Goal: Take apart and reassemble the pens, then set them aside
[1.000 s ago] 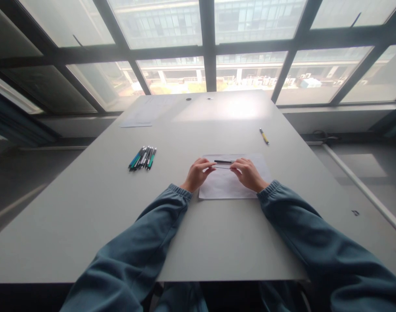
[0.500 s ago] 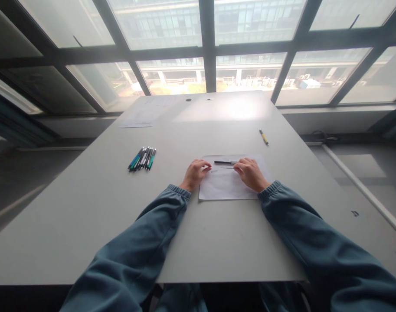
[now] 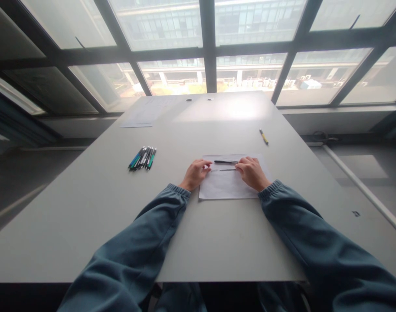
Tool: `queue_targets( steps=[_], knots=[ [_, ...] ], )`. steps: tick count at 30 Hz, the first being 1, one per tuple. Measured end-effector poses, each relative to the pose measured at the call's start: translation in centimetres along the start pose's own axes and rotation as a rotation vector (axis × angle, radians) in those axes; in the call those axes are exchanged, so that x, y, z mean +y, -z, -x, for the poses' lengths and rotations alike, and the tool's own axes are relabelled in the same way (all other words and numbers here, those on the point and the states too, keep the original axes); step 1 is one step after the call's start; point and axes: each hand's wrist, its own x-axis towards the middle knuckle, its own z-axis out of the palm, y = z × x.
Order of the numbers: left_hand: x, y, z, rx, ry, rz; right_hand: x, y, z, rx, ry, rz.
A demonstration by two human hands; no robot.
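A white sheet of paper (image 3: pixel 228 186) lies under both hands. My right hand (image 3: pixel 250 173) pinches a thin dark pen refill (image 3: pixel 227 170), whose free end points left. Just above it on the paper, a black pen barrel (image 3: pixel 224 162) lies sideways, its right end close to my right fingertips. My left hand (image 3: pixel 196 174) rests at the paper's left edge, thumb and forefinger drawn close together. A tiny pale piece (image 3: pixel 214 170) shows by its thumb tip, in line with the refill and a small gap from it; its kind is too small to make out.
A bunch of several pens (image 3: pixel 142 158) with black, blue and green parts lies to the left. Farther right is a yellow and black pen (image 3: pixel 264 137). Papers (image 3: pixel 137 117) lie at the far left of the white table (image 3: pixel 119 225), before the windows.
My right hand has shifted slightly right and the refill sits a little lower, showing more clearly. My left hand stays nearly in place.
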Motion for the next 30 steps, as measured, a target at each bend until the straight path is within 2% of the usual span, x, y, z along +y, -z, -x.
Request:
queue_targets(
  steps=[8, 15, 25, 30],
  knots=[
    [-0.4, -0.1, 0.0, 0.082, 0.048, -0.015, 0.9, -0.4, 0.0, 0.127, -0.135, -0.015],
    [-1.0, 0.0, 0.3, 0.047, 0.035, -0.095, 1.3, -0.2, 0.4, 0.144, -0.153, -0.068],
    [1.2, 0.5, 1.3, 0.091, -0.074, -0.138, 0.3, 0.3, 0.3, 0.135, -0.1, -0.065],
    [1.6, 0.4, 1.5, 0.09, -0.081, -0.174, 0.1, 0.5, 0.6, 0.136, -0.077, -0.064]
  ],
)
